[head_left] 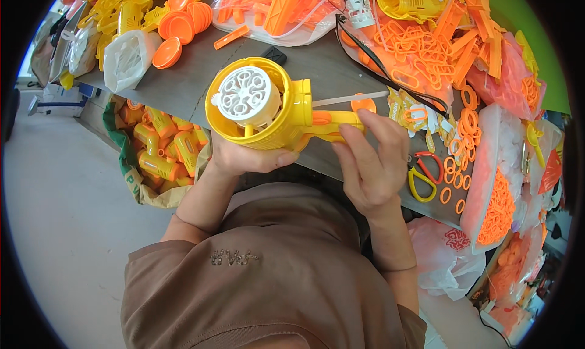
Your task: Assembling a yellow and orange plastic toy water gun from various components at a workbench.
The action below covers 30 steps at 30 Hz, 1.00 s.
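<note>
Above my lap I hold a yellow bubble gun (259, 138) with an orange trigger piece on its handle. Its round open front faces up and shows a white bubble wheel (245, 93) with looped holes. My left hand (250, 158) is closed around the barrel from below, thumb along the near side. The fingers of my right hand (376, 160) rest on the end of the handle (332, 124); my right thumb is hidden. Just beyond the handle, a pale stick (350, 99) and an orange disc (364, 103) lie on the grey table (201, 68).
Left of me stands a bag (140, 181) full of yellow bubble guns. Scissors (422, 184) and loose orange rings (469, 123) lie at the right, beside a white tub (478, 218) of small orange parts. Orange cups (177, 26) and a bag of orange pieces (274, 14) line the back.
</note>
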### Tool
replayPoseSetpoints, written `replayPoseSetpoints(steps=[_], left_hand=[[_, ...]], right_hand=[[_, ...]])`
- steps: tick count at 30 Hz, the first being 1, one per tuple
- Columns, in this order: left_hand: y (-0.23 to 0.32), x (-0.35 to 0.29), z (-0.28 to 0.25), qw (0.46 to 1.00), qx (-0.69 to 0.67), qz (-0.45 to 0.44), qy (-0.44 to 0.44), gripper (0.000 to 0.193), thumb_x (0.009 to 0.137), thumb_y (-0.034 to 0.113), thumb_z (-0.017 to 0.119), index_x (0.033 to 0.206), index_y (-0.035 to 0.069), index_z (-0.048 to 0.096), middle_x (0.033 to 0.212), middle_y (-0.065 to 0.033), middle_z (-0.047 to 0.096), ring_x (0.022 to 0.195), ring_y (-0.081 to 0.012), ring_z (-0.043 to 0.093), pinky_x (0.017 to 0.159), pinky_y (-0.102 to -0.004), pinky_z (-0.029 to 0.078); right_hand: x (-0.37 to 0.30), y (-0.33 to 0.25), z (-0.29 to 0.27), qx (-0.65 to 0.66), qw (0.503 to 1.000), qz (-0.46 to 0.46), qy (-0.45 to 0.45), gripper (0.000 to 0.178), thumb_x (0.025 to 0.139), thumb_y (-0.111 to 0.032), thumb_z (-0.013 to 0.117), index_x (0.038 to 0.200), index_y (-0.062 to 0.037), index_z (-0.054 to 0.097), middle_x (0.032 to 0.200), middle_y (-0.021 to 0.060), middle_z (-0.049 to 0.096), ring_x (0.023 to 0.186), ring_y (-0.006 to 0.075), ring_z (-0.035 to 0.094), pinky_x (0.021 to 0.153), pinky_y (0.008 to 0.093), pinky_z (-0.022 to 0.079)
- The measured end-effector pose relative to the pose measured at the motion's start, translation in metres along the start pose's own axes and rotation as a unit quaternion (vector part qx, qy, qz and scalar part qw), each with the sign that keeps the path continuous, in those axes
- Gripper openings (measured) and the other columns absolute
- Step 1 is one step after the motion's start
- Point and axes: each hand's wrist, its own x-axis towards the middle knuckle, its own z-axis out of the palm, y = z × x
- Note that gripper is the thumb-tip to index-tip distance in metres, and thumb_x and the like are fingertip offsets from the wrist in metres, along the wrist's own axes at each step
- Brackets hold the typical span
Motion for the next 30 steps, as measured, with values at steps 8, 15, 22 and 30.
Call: replayPoseSetpoints(steps=[8, 15, 22, 30], left_hand=[[0.008, -0.001, 0.012, 0.996, -0.051, -0.02, 0.075, 0.073, 0.049, 0.013, 0.082, 0.114, -0.004, 0.055, 0.103, -0.0095, 0.065, 0.088, -0.0174, 0.063, 0.082, -0.0313, 0.05], [0.015, 0.003, 0.026, 0.993, -0.062, -0.007, 0.105, 0.069, 0.051, 0.012, 0.08, 0.114, -0.004, 0.056, 0.101, -0.0094, 0.065, 0.089, -0.018, 0.063, 0.083, -0.0306, 0.05], [0.016, 0.006, 0.028, 0.992, -0.032, -0.014, 0.123, 0.075, 0.052, 0.008, 0.081, 0.118, -0.003, 0.049, 0.108, -0.0103, 0.062, 0.095, -0.0187, 0.062, 0.087, -0.033, 0.05], [0.016, 0.006, 0.024, 0.994, 0.018, -0.007, 0.107, 0.08, 0.051, 0.008, 0.084, 0.12, -0.004, 0.046, 0.109, -0.0105, 0.061, 0.097, -0.0179, 0.061, 0.089, -0.0328, 0.049]], right_hand=[[-0.007, 0.011, 0.015, -0.015, 0.996, -0.061, 0.069, 0.031, 0.069, 0.005, 0.074, 0.1, -0.0005, 0.067, 0.105, 0.0128, 0.061, 0.089, 0.0297, 0.058, 0.073, 0.0369, 0.049], [-0.006, 0.017, 0.024, -0.028, 0.995, -0.075, 0.066, 0.03, 0.068, 0.006, 0.074, 0.096, 0.0014, 0.067, 0.103, 0.0125, 0.061, 0.089, 0.0302, 0.058, 0.071, 0.0361, 0.051], [-0.004, 0.021, 0.037, -0.03, 0.995, -0.06, 0.072, 0.027, 0.068, 0.007, 0.072, 0.093, 0.0028, 0.065, 0.101, 0.0135, 0.061, 0.088, 0.0306, 0.059, 0.073, 0.0374, 0.05], [0.013, 0.018, 0.022, 0.041, 0.999, 0.011, 0.004, 0.022, 0.069, 0.008, 0.069, 0.088, 0.0025, 0.059, 0.093, 0.0138, 0.058, 0.085, 0.0296, 0.058, 0.073, 0.0372, 0.048]])
